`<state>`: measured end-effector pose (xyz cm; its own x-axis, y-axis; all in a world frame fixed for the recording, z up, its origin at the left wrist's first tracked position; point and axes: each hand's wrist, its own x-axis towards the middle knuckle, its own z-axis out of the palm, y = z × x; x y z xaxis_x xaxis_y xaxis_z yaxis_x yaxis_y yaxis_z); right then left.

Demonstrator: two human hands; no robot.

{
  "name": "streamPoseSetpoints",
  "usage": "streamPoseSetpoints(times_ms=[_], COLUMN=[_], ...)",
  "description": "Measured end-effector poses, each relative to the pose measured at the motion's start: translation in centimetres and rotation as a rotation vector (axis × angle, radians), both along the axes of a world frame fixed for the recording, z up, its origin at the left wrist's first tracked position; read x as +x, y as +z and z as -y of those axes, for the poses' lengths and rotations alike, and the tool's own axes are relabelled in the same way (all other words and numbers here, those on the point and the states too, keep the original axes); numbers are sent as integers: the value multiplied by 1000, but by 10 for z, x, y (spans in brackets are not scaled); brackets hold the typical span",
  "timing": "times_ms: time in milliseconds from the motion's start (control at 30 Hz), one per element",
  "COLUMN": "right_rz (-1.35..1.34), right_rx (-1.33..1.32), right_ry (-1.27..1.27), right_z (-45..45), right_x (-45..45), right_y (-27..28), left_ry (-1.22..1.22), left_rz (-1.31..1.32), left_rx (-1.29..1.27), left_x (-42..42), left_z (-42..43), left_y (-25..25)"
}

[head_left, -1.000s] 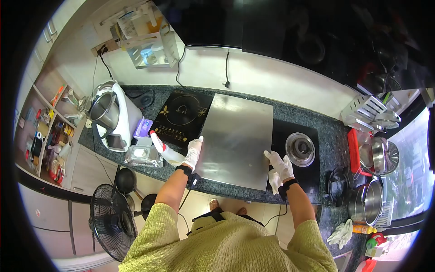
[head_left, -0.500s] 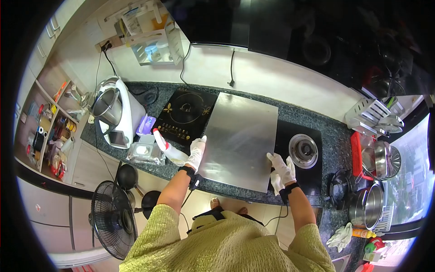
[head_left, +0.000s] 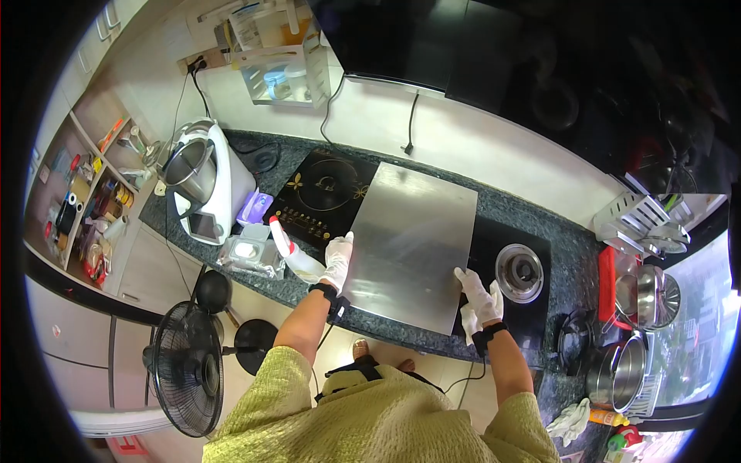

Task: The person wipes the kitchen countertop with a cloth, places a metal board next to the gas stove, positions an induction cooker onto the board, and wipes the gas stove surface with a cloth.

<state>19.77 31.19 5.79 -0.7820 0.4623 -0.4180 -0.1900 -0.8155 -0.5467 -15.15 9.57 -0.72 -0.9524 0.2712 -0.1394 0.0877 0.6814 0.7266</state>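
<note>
A flat silver metal sheet (head_left: 417, 243) lies on the dark counter, between the black induction cooker with gold marks and the black gas hob. My left hand (head_left: 337, 262), in a white glove, is closed on the sheet's left edge. At its right edge my right hand (head_left: 480, 299), also gloved, grips the sheet and has a white cloth or tissue under the palm, hard to make out. A white spray bottle (head_left: 299, 258) with a red nozzle lies beside my left hand.
The induction cooker (head_left: 324, 193) is left of the sheet, the gas hob (head_left: 519, 274) right. A white food processor (head_left: 224, 181), wipes pack (head_left: 248, 253) and purple pack (head_left: 255, 207) stand at left. A steel pot (head_left: 616, 374) and red rack (head_left: 608, 285) are at right. A fan (head_left: 185, 370) stands below.
The camera view has turned slightly, so the counter appears more tilted. Both hands stay at the sheet's edges, with little visible movement of the sheet.
</note>
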Motion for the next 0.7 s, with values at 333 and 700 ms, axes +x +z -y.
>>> streamPoseSetpoints(times_ms=[333,700], right_rz=[-130,-146], right_rx=[-167,-150], right_ry=[-91,-71], right_z=[30,32], right_x=[9,16], right_y=[57,52], left_ry=[-27,-32], left_rz=[-50,-48], left_rx=[-63,-93], left_x=[21,22], left_z=[5,5], left_y=[35,26])
